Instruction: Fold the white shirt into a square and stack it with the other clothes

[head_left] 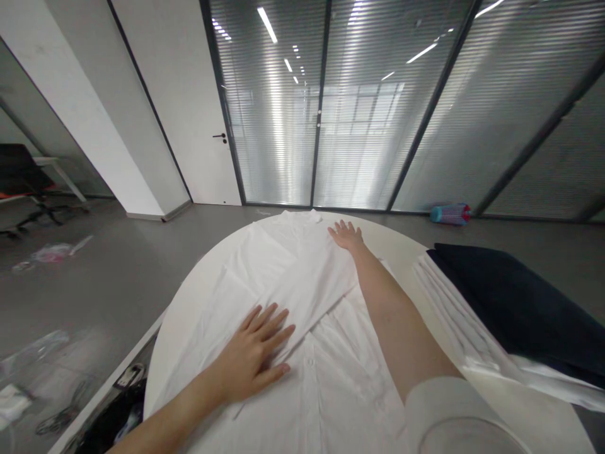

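A white button shirt (283, 277) lies spread over a white table (401, 243), collar at the far edge. One sleeve is folded diagonally across the body. My left hand (255, 353) rests flat on the near end of that folded sleeve, fingers stretched out. My right hand (347, 236) lies flat near the shirt's far shoulder, next to the collar, fingers spread. Neither hand holds anything.
A stack of folded white garments (454, 315) with a dark navy one (515, 302) on top sits on the table's right side. Grey floor surrounds the table, with plastic bags (47, 252) at left and a teal and pink object (450, 213) by the glass wall.
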The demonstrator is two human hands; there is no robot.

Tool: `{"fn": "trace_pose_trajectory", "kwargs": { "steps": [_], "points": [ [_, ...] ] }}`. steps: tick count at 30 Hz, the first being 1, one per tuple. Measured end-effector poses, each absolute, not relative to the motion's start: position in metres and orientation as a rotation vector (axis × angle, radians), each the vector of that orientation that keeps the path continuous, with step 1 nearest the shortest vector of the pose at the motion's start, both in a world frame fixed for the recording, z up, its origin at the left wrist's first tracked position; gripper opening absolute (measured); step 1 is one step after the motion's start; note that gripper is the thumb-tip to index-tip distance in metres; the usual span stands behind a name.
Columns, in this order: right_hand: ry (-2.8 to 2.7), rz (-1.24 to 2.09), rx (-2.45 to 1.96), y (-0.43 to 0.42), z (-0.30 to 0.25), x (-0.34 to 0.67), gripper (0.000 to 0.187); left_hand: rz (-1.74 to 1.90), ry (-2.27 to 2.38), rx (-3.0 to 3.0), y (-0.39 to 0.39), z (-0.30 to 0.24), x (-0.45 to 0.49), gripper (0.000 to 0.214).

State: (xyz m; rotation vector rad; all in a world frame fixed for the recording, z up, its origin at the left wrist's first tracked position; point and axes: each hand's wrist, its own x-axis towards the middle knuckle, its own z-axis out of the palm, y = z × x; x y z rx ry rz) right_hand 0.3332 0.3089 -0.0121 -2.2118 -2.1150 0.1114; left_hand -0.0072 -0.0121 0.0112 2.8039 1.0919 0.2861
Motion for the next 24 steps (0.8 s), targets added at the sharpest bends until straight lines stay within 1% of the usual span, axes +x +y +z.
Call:
{"fn": "trace_pose_trajectory", "kwargs": {
  "steps": [5, 8, 11, 16, 21, 24],
  "points": [
    [-2.042, 0.08, -2.24, 0.308, -0.01, 0.329, 0.075, 0.239, 1.062, 2.733, -0.012, 0.008, -0.007, 0.062],
    [-2.085, 0.033, -2.17, 0.299, -0.01, 0.324, 0.071, 0.228, 1.076, 2.722, -0.012, 0.008, -0.006, 0.062],
    [-2.145, 0.069, -2.131, 0.29, -0.006, 0.323, 0.067, 0.195, 1.095, 2.72, -0.012, 0.009, -0.006, 0.062],
    [-2.184, 0.131, -2.107, 0.27, 0.011, 0.312, 0.071, 0.214, 1.087, 2.737, -0.012, 0.01, -0.006, 0.062],
    [-2.388, 0.228, -1.964, 0.214, 0.021, 0.285, 0.066, 0.154, 1.089, 2.744, -0.012, 0.008, -0.006, 0.061],
    [-2.466, 0.249, -1.892, 0.166, 0.02, 0.274, 0.067, 0.139, 1.092, 2.745, -0.013, 0.008, -0.005, 0.062]
  ]
}}
